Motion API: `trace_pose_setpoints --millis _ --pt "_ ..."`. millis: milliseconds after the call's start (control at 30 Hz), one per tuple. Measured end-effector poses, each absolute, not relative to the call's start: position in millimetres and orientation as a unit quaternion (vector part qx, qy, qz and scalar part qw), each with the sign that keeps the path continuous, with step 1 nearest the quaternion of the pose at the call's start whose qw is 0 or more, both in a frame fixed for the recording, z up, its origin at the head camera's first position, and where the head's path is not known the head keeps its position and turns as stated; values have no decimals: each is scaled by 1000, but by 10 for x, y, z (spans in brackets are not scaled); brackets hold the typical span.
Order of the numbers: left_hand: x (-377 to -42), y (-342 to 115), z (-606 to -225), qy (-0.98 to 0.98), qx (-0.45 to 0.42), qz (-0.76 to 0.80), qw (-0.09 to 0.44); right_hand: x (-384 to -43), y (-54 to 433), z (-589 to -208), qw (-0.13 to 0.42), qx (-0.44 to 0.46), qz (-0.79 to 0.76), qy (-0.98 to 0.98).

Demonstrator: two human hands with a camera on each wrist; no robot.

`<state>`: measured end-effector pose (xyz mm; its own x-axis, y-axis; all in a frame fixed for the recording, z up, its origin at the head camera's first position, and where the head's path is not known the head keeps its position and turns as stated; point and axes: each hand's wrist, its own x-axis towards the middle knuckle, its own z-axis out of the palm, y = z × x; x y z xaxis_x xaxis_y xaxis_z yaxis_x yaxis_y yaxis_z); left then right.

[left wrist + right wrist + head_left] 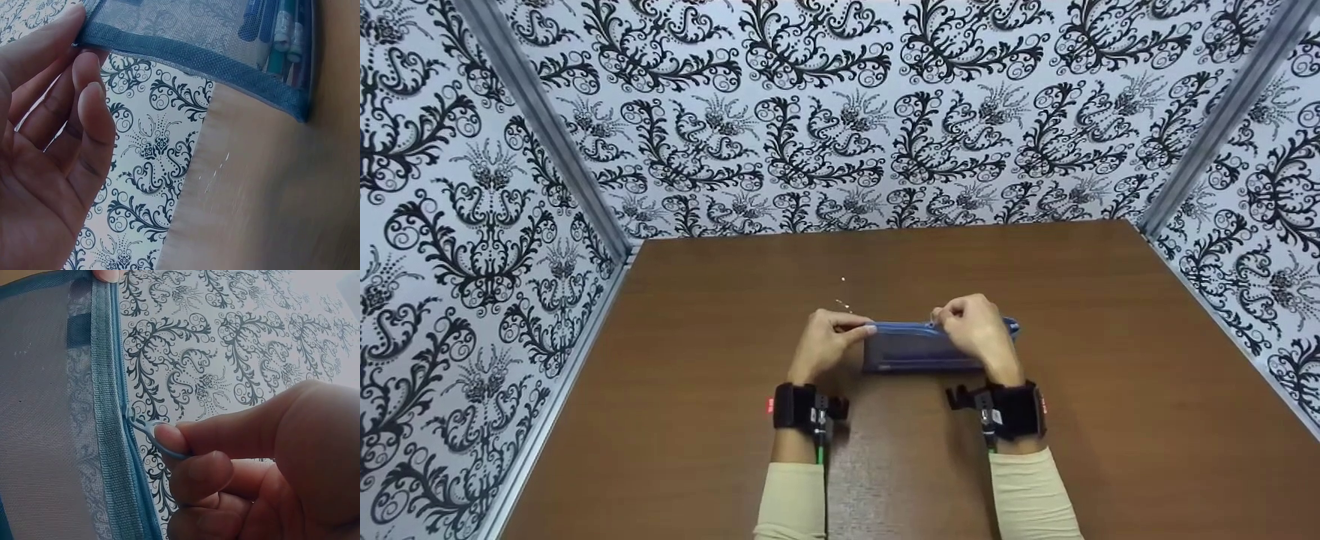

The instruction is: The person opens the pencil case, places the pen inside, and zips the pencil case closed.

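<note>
A blue mesh zip pouch (919,352) stands on its long edge over the wooden table, its zipper (107,382) along the top. My left hand (825,341) pinches its upper left corner between thumb and fingers. Through the mesh, several pens and pencils (283,39) show along the pouch's bottom in the left wrist view. My right hand (976,328) pinches the looped zipper pull (147,427) between thumb and index finger, near the middle-right of the top edge. The other fingers of that hand are curled in, and it hides part of the pouch's right side in the head view.
The brown wooden table (720,315) spreads around the pouch. Black-and-white patterned walls (840,120) rise at the back and both sides, with grey metal posts (547,127) at the corners. Small bright glints (846,304) lie on the table beyond the left hand.
</note>
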<state>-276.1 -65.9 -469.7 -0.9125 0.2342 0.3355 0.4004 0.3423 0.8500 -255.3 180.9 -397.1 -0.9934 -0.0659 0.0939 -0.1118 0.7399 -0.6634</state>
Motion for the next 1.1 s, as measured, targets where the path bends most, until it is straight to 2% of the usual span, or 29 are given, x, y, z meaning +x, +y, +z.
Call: trace_pose_setpoints --millis 400,800,1100 --pt "-2789 -827 -4742 -805 -174 -559 100 -2555 1973 -3907 -2 6 375 -927" --pt "-2793 -867 -4754 -802 -178 -561 107 -2567 2046 -3916 -13 36 382 -924" --pt "-2779 -920 -4757 -802 -160 -564 113 -2538 2073 -3909 -57 29 477 -877"
